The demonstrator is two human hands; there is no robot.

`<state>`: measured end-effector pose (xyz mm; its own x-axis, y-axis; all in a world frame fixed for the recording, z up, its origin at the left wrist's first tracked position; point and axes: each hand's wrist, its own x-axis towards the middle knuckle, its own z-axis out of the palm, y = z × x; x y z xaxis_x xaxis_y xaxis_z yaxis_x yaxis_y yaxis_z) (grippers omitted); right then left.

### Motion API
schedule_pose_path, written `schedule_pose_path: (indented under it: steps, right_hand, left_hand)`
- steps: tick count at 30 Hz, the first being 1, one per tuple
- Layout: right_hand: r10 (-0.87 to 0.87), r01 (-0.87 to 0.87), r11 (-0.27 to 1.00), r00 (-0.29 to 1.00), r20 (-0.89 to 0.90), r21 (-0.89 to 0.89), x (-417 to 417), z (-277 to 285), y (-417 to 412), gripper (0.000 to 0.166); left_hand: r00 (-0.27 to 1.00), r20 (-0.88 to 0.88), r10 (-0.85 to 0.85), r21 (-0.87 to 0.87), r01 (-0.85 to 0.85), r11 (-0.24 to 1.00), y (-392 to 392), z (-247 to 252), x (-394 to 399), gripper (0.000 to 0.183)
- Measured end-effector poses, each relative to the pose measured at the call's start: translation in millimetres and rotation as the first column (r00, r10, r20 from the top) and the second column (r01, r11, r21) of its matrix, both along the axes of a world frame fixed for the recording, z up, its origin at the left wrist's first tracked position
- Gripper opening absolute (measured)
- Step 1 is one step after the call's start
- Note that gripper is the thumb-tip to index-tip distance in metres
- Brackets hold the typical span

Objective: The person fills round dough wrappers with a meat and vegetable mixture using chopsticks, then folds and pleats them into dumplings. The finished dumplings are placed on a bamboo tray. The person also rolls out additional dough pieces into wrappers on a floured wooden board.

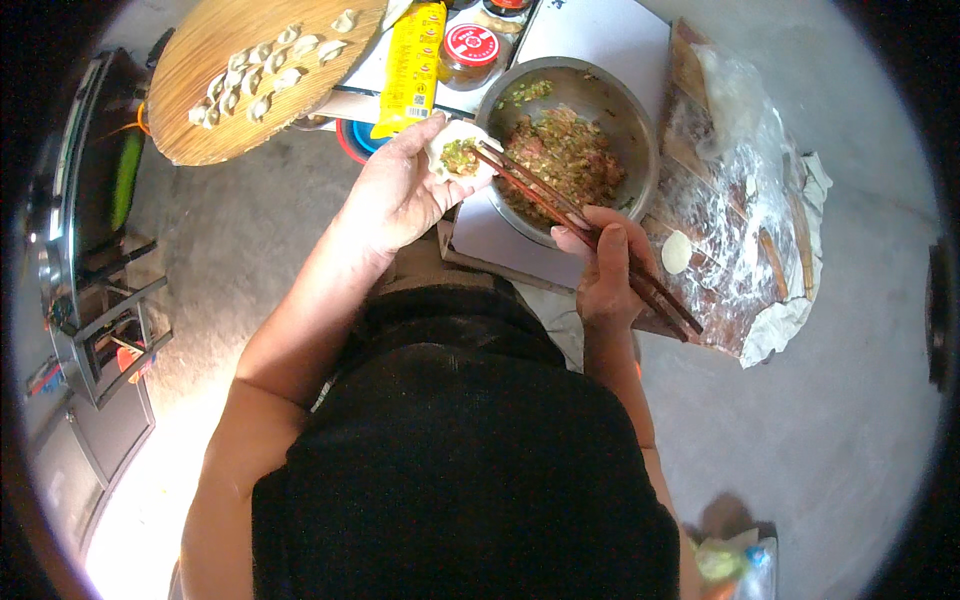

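Observation:
My left hand (pixel 405 184) holds a round dumpling wrapper (pixel 487 174) with a lump of meat-and-greens filling (pixel 459 156) on it. In my right hand (pixel 611 262) is a pair of reddish-brown chopsticks (pixel 536 186), their tips touching the filling. Behind the chopsticks, a steel bowl (pixel 646 161) holds more of the minced filling (pixel 566 150). Folded dumplings (pixel 251 80) lie on a round wooden board (pixel 176 112) at the upper left. A single flat wrapper (pixel 676 252) rests on the floured board (pixel 720 217) to the right.
A yellow packet (pixel 410 67) and a red-lidded glass jar (pixel 471 52) stand left of the bowl on the white table (pixel 510 244). Rolling pins (pixel 772 264) and clear plastic film (pixel 739 97) lie on the floured board. A black metal-framed stand (pixel 124 315) is at far left.

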<state>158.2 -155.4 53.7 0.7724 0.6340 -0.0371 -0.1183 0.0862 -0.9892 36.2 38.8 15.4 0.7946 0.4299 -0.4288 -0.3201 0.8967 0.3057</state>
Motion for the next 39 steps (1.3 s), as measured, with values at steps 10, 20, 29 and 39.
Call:
schedule_pose_path:
  steps: [10,20,29,39]
  right_hand:
    - [-0.076,0.074,0.997,0.992,-0.105,-0.02,13,-9,-8,0.014]
    - [0.546,-0.147,0.834,0.356,0.758,-0.532,81,-70,0,0.024]
    - [0.274,-0.208,0.957,0.403,0.873,-0.204,31,4,35,0.021]
    - [0.178,-0.152,0.982,0.547,0.818,-0.112,24,22,39,0.018]
  left_hand:
    - [1.0,-0.01,-0.02,0.0,0.02,1.0,1,-3,3,0.041]
    - [0.989,-0.004,-0.146,-0.045,0.146,0.988,3,18,9,0.048]
    - [0.94,0.114,-0.323,0.174,0.301,0.938,-12,22,1,0.058]
    - [0.865,-0.098,-0.493,0.59,0.449,0.671,-26,58,1,0.046]
